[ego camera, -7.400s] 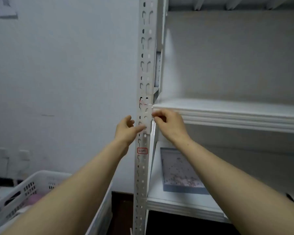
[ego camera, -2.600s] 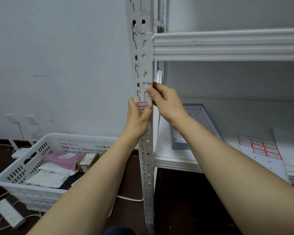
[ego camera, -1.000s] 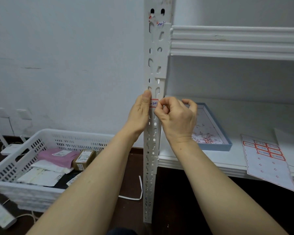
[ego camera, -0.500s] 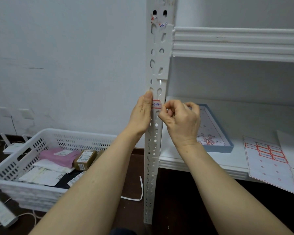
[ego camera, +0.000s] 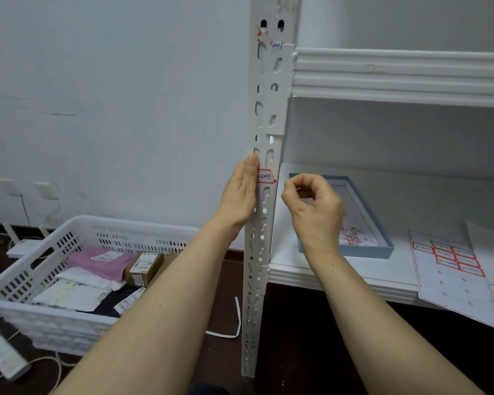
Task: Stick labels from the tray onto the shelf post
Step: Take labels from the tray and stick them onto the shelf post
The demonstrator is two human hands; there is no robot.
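Note:
A white slotted shelf post (ego camera: 264, 223) stands upright in the middle of the view. A red-bordered label (ego camera: 266, 177) with blue handwriting sticks on it at hand height. My left hand (ego camera: 241, 195) lies flat against the post's left side, fingers straight, the thumb on the label's left edge. My right hand (ego camera: 314, 206) hovers just right of the post, fingers curled and holding nothing. Behind it a shallow blue tray (ego camera: 354, 218) with small red-and-white bits sits on the lower shelf. Another torn label (ego camera: 270, 39) sticks higher up the post.
A label sheet (ego camera: 451, 269) with several red-bordered labels overhangs the lower shelf's edge (ego camera: 340, 283) at the right. A white basket (ego camera: 77, 277) of parcels stands on the floor at the left. A power strip (ego camera: 3, 357) and cables lie by it. A paper strip (ego camera: 231, 323) lies on the floor.
My right hand has let go of the label and drawn back to the right of the post. My left hand stays pressed on the post.

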